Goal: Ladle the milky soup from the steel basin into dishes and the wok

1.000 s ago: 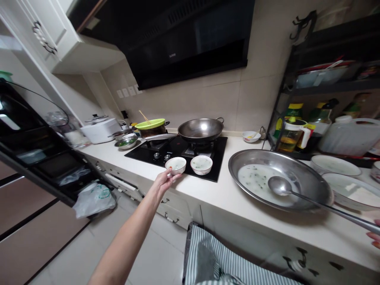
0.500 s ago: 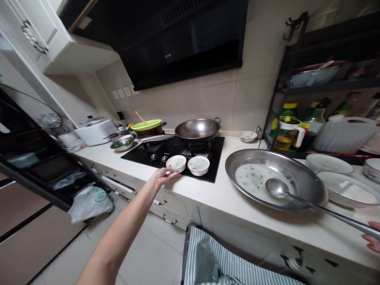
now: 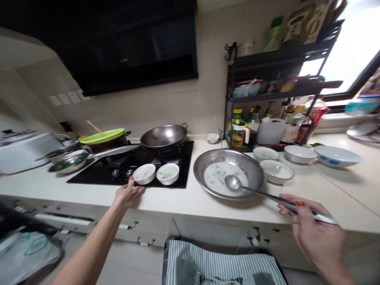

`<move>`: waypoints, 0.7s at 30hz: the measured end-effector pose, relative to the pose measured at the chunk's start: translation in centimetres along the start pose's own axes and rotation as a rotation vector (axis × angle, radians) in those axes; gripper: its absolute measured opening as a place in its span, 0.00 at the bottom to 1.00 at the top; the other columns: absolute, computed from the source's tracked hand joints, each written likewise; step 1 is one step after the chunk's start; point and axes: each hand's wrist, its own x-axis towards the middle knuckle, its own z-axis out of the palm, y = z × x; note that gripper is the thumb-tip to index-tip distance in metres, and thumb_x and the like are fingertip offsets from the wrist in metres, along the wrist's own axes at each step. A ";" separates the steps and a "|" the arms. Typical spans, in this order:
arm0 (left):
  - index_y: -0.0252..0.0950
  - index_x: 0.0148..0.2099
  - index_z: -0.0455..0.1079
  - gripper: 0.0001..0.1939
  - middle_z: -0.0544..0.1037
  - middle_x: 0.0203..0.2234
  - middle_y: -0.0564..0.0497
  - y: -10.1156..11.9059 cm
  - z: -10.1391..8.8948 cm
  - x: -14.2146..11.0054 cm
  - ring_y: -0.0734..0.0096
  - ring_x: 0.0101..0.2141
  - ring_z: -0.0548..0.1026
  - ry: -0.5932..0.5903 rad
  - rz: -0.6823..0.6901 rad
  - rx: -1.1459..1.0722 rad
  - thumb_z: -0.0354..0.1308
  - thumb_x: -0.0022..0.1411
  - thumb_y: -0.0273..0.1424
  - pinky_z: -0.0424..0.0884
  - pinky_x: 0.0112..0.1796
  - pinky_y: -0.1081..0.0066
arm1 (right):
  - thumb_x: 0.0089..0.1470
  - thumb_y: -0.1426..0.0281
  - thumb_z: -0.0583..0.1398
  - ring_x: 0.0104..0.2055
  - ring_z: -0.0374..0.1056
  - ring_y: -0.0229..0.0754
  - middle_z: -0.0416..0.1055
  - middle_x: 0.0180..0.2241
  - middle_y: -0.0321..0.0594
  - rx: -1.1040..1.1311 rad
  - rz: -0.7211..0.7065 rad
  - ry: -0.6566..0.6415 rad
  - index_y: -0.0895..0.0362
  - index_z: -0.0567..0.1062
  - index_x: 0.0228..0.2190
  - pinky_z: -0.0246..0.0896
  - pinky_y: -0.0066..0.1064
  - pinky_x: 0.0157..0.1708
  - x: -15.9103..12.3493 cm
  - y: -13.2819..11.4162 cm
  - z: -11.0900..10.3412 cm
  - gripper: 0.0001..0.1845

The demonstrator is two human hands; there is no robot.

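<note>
My left hand [image 3: 127, 194] is at the front left of a small bowl [image 3: 144, 174] of white soup with green bits. Its thumb and fingers are apart, close to the bowl's side; whether they touch it I cannot tell. A second filled bowl [image 3: 168, 174] stands just right of it, both on the front of the black cooktop [image 3: 101, 174]. My right hand [image 3: 311, 225] is closed round the handle of a metal ladle [image 3: 267, 195]. The ladle's head rests in the white soup inside a wide steel basin [image 3: 200, 180].
Right of the basin stand filled bowls [image 3: 277, 172], another bowl [image 3: 299, 154] and a blue-patterned bowl [image 3: 337, 155]. A wok [image 3: 163, 136] sits on the cooktop beside a green strainer [image 3: 102, 136]. A black rack [image 3: 267, 97] with bottles stands at the back under the window.
My view has swung to the right, bringing my right hand and the window into sight. My left hand has drawn slightly back from the left bowl. The ladle stays in the basin.
</note>
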 end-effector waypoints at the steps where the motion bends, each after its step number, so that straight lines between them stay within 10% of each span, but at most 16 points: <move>1: 0.26 0.42 0.66 0.11 0.74 0.22 0.48 -0.1 -0.2 -0.6 0.70 0.22 0.76 0.068 0.094 0.043 0.56 0.62 0.31 0.77 0.27 0.70 | 0.46 0.57 0.65 0.21 0.70 0.40 0.75 0.32 0.46 -0.022 -0.042 -0.016 0.55 0.73 0.27 0.70 0.35 0.24 -0.1 0.0 0.0 0.14; 5: 0.34 0.43 0.68 0.06 0.74 0.26 0.53 -0.6 0.4 -7.3 0.78 0.26 0.75 0.140 0.529 0.054 0.53 0.63 0.27 0.74 0.30 0.79 | 0.52 0.64 0.62 0.27 0.72 0.40 0.75 0.33 0.43 -0.097 -0.275 -0.133 0.54 0.72 0.26 0.70 0.32 0.26 -1.0 0.3 0.2 0.07; 13: 0.40 0.52 0.71 0.22 0.77 0.29 0.48 -7.1 9.9 -25.9 0.70 0.29 0.73 -0.847 0.436 0.160 0.62 0.53 0.24 0.70 0.33 0.74 | 0.51 0.71 0.64 0.35 0.72 0.43 0.74 0.34 0.45 -0.155 -0.605 -0.312 0.55 0.73 0.30 0.71 0.33 0.31 -3.1 -1.9 2.9 0.03; 16: 0.42 0.59 0.65 0.28 0.77 0.28 0.49 -8.0 13.2 -27.5 0.70 0.27 0.72 -1.050 0.607 0.330 0.59 0.56 0.25 0.69 0.32 0.72 | 0.51 0.71 0.64 0.36 0.72 0.43 0.74 0.34 0.45 -0.184 -0.761 -0.362 0.55 0.74 0.33 0.70 0.31 0.34 -3.7 -3.1 4.1 0.05; 21: 0.43 0.45 0.76 0.13 0.79 0.34 0.45 -7.7 15.8 -25.4 0.63 0.33 0.75 -1.068 0.746 0.405 0.57 0.58 0.28 0.71 0.36 0.69 | 0.54 0.70 0.61 0.32 0.70 0.40 0.71 0.32 0.44 -0.170 -0.805 -0.462 0.56 0.72 0.35 0.69 0.28 0.31 -2.9 -3.7 6.6 0.05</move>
